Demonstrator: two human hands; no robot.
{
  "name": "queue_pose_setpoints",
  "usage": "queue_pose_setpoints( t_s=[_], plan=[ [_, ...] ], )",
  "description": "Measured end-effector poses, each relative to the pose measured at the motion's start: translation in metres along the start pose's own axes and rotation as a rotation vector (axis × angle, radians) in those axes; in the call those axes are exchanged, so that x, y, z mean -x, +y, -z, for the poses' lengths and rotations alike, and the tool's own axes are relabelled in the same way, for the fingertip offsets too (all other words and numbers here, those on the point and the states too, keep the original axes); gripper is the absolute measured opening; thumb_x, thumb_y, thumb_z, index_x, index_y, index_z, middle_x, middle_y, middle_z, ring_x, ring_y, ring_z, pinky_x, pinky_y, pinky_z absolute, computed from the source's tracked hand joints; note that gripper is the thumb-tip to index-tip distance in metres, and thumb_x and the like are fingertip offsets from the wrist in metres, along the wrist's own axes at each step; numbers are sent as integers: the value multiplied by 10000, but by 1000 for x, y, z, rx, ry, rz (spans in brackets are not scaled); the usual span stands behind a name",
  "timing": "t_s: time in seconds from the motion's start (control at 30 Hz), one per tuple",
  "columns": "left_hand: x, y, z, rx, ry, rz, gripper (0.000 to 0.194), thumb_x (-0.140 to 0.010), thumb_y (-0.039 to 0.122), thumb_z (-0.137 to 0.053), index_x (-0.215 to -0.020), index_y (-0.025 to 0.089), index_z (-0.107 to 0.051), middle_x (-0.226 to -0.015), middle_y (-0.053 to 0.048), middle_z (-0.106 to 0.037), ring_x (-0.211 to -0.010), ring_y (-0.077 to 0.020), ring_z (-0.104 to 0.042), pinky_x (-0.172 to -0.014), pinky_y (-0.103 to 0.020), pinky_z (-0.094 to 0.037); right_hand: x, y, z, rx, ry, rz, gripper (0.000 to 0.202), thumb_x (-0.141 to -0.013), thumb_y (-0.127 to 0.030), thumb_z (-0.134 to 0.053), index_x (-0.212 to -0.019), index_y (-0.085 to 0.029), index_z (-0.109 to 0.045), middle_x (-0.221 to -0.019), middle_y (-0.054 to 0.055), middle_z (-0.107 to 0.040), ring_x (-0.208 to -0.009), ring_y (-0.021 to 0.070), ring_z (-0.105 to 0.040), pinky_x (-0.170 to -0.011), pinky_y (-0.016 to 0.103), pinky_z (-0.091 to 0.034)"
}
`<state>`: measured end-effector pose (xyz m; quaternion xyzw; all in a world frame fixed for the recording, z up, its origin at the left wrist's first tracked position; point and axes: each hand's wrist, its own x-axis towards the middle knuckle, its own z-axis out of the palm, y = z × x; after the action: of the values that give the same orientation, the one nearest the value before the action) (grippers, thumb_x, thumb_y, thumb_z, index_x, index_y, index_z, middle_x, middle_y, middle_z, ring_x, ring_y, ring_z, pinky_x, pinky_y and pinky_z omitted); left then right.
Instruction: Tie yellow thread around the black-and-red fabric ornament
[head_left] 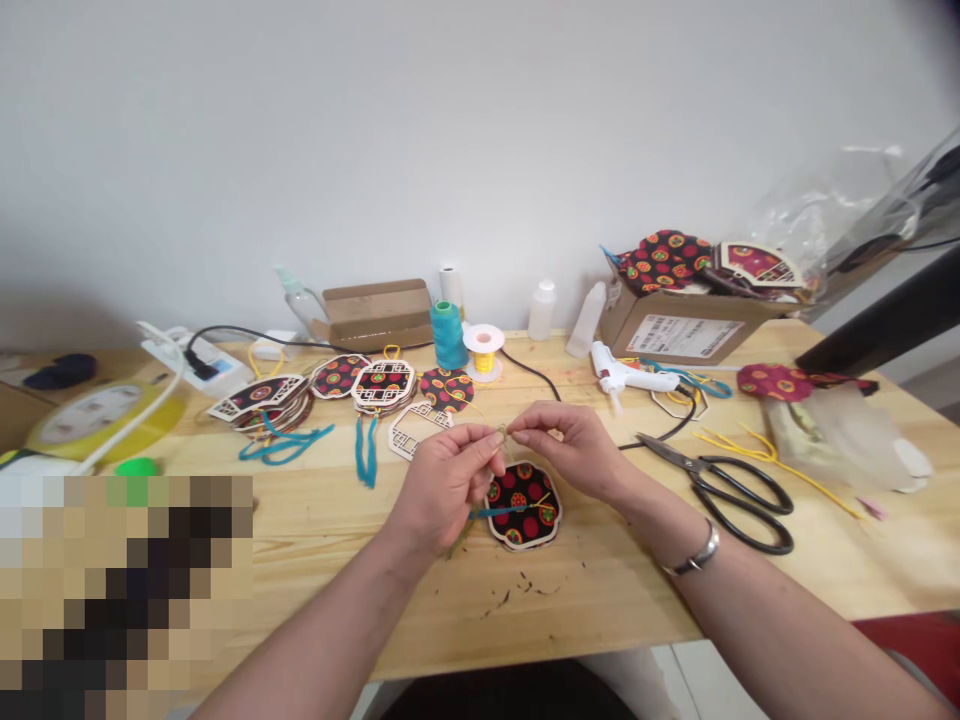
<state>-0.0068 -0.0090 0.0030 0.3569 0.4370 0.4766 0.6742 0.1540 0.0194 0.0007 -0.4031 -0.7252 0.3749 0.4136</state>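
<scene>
My left hand and my right hand meet above the middle of the table. Both pinch a thin yellowish cord between their fingertips, its small loop showing between them. Just beneath lies a fabric-covered ornament, black with red and orange flower discs and a pale wooden rim. Across it runs a teal strand, ending in a bit of yellow cord. The strand's other end passes behind my left hand, so I cannot tell whether it is held. A bare lattice frame rests beyond my left hand.
Black-handled scissors lie right of my right forearm, near a white glue gun. Behind stand a teal thread cone, a yellow cord spool and a carton of fabric pieces. Finished-looking ornaments and yellow tape occupy the left.
</scene>
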Motion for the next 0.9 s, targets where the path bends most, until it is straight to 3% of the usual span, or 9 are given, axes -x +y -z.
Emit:
queue_pose_setpoints(
  t_s=[0.13, 0.37, 0.63, 0.9],
  plan=[
    [-1, 2, 1, 86, 6, 50, 184, -659, 236, -718, -652, 109, -585, -511, 32, -544, -360, 9, -276, -354, -139, -173, 1, 1, -1, 46, 100, 139, 67, -794, -157, -590, -759, -180, -642, -745, 32, -643, -711, 138, -584, -667, 270, -464],
    [-1, 4, 1, 176, -17, 124, 223, -604, 223, -757, -657, 99, -580, -485, 49, -512, -345, 25, -243, -339, -120, -152, 4, 4, 0, 277, 22, 414, 116, -843, -150, -531, -847, -192, -639, -846, 56, -616, -802, 148, -565, -727, 287, -454],
    [-1, 2, 0, 124, -24, 105, 229, -640, 251, -741, -635, 105, -565, -485, 40, -519, -348, 15, -261, -341, -125, -171, 4, 6, -1, 316, 35, 476, 111, -847, -167, -544, -817, -191, -648, -801, 47, -608, -742, 137, -558, -676, 272, -448],
    [-1, 2, 1, 151, -10, 116, 214, -627, 233, -745, -644, 102, -577, -479, 44, -514, -345, 18, -251, -337, -121, -168, 3, 5, -1, 251, 33, 430, 112, -846, -112, -521, -839, -173, -614, -800, 44, -605, -753, 134, -555, -687, 268, -454]
  ],
)
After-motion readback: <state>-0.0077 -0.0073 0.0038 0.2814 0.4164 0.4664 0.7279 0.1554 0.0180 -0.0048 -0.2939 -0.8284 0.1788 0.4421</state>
